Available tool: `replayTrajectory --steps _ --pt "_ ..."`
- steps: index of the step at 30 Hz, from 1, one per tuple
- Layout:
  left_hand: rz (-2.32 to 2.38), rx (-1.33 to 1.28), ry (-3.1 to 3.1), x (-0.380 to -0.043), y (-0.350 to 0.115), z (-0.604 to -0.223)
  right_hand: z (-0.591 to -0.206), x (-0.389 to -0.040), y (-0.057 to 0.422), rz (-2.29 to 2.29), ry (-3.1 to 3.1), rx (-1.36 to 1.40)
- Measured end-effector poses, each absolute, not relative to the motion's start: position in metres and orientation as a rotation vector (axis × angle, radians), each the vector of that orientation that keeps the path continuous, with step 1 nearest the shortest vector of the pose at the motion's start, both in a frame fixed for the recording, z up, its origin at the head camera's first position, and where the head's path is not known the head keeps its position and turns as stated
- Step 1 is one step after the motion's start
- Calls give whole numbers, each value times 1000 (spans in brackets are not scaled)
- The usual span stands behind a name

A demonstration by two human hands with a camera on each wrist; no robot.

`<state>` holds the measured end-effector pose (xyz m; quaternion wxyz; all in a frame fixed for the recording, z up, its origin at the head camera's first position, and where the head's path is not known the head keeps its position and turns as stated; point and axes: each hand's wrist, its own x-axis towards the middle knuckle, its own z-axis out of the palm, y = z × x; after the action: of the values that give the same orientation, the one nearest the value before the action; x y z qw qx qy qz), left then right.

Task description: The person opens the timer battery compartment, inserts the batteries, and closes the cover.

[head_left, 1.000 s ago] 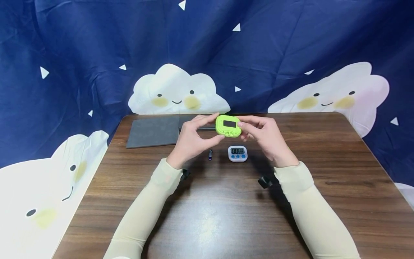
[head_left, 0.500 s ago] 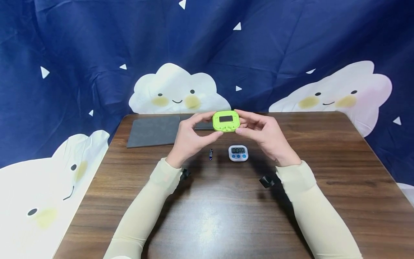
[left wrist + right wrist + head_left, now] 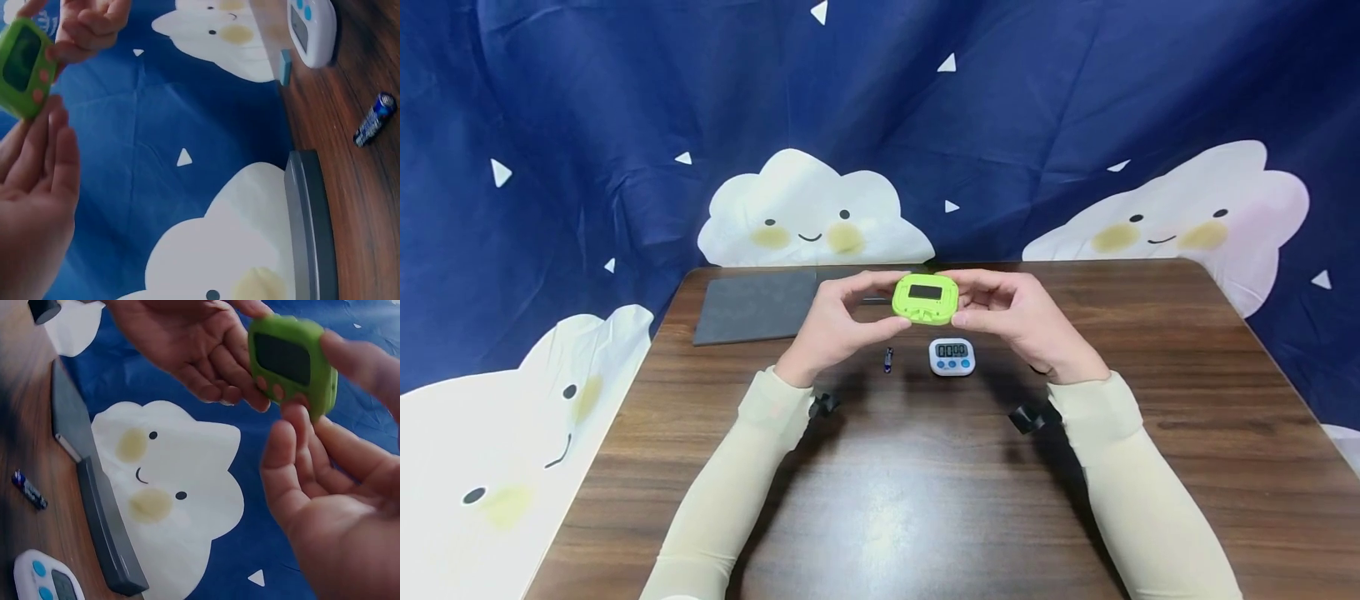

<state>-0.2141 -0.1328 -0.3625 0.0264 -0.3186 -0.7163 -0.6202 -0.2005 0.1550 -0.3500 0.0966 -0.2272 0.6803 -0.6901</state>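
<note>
A lime-green digital timer (image 3: 926, 310) hangs above the table, its back with a dark rectangle facing the head camera. Both wrist views catch its other side, with a dark screen and orange buttons. My left hand (image 3: 842, 321) pinches its left edge between thumb and fingers. On the opposite edge, my right hand (image 3: 1011, 315) grips it the same way. Below on the table lies a white timer (image 3: 952, 357) with blue buttons, its display reading 00:00. A small blue battery (image 3: 888, 360) lies to its left, apart from it.
At the table's back left lies a flat dark grey board (image 3: 756, 307). A long dark box (image 3: 109, 531) lies beside it, partly hidden by my left hand in the head view. A blue curtain (image 3: 985, 108) with white clouds hangs behind the wooden table (image 3: 880, 500).
A second ago my right thumb lay on the green timer's back; now it is at the lower right edge. The timer rose a little, then came down. The white timer and battery stayed put.
</note>
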Motion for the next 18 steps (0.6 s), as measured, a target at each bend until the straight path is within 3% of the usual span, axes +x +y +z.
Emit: replayTrajectory --steps 8,18 --pt "-2052 -1193 -2163 -214 -134 -360 -352 -202 161 -2023 1726 -826" --pt "-1989 -840 -2087 -219 -130 -370 -357 -198 137 -2210 2144 -588"
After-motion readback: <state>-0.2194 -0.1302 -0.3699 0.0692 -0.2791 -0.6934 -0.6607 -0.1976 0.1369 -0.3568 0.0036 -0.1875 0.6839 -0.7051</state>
